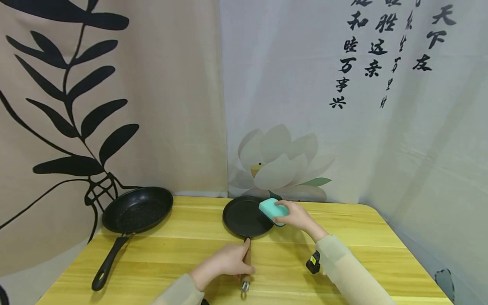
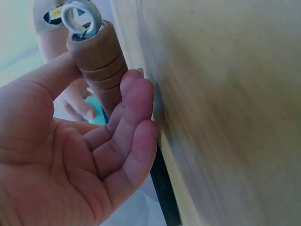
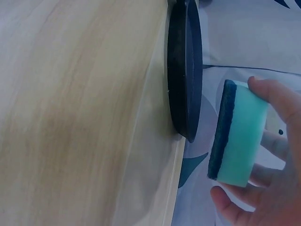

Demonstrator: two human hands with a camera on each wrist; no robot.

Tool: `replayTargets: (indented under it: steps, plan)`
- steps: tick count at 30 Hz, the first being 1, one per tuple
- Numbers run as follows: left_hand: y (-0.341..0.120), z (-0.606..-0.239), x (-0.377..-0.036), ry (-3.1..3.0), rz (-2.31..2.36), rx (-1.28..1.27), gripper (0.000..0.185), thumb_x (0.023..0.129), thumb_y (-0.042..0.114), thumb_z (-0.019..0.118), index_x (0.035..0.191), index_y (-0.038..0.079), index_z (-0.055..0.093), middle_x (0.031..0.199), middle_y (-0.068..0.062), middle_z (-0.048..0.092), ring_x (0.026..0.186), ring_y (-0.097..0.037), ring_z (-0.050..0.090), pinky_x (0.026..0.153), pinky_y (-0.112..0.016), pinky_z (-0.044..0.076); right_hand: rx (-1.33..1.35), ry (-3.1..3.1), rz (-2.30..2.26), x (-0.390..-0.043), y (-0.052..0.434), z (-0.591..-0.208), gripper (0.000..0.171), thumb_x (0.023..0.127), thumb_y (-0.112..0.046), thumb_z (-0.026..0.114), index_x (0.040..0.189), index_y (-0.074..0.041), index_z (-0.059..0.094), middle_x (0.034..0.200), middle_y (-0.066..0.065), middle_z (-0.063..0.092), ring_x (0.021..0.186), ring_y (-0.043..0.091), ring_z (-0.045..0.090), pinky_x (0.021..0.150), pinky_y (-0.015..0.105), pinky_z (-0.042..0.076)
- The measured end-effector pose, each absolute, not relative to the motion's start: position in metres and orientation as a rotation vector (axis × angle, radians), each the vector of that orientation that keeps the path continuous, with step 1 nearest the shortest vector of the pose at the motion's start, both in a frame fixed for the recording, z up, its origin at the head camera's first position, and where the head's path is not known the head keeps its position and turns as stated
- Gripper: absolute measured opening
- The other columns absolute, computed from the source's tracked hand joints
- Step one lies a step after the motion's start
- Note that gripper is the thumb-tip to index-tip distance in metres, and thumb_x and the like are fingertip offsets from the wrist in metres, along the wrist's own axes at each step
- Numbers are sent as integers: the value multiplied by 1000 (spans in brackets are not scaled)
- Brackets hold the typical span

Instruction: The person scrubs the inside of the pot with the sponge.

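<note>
A small flat black pan [image 1: 244, 217] lies on the wooden table with its wooden handle [image 2: 99, 54] toward me. My left hand [image 1: 228, 259] holds that handle, thumb and curled fingers around the wood, index finger along it toward the pan. A metal ring [image 2: 81, 19] ends the handle. In my right hand [image 1: 296, 217] is a turquoise sponge [image 3: 244, 136] with a dark scouring side, pinched between thumb and fingers. It is at the pan's right edge in the head view. The right wrist view shows a gap between the dark side and the pan's rim.
A larger black frying pan [image 1: 139, 209] stands at the table's left back corner, its black handle [image 1: 109, 264] pointing toward me. The wooden table [image 1: 343, 220] ends at a hanging cloth [image 1: 175, 106] printed with leaves, a lotus and writing.
</note>
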State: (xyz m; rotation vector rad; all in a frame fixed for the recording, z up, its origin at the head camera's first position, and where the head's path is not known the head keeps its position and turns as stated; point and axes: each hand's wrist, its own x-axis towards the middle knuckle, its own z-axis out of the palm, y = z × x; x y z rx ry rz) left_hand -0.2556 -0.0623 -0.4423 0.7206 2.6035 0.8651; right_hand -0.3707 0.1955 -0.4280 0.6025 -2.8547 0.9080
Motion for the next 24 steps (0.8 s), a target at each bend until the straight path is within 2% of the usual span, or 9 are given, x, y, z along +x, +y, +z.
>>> replayTargets:
  steps: [5, 12, 20, 24]
  plan:
    - [-65, -443, -256, 2545, 934, 695, 92, 85, 32, 74, 149, -10, 23, 57, 0, 61, 47, -18, 61, 46, -23, 45, 662, -2859, 923, -371, 194, -428, 62, 79, -34, 79, 133, -11, 59, 129, 13, 59, 106, 27, 58, 85, 48, 49]
    - [-68, -439, -253, 2522, 950, 698, 88, 85, 33, 75, 149, -6, 28, 64, 4, 60, 50, -18, 62, 54, -24, 49, 744, -2889, 897, -371, 190, -427, 60, 79, -31, 79, 133, -13, 59, 132, 10, 57, 110, 26, 57, 90, 47, 47]
    - [-70, -438, -250, 2508, 978, 693, 88, 85, 32, 75, 149, -6, 29, 63, 2, 61, 49, -20, 62, 52, -25, 48, 869, -2900, 841, -374, 184, -428, 60, 80, -34, 77, 133, -13, 60, 130, 10, 59, 100, 21, 56, 82, 41, 48]
    - [-72, -439, -249, 2486, 998, 675, 88, 86, 32, 74, 150, -5, 27, 61, -2, 62, 49, -22, 62, 54, -25, 48, 925, -2924, 843, -375, 181, -428, 57, 79, -32, 77, 131, -14, 61, 129, 10, 59, 101, 21, 56, 82, 41, 47]
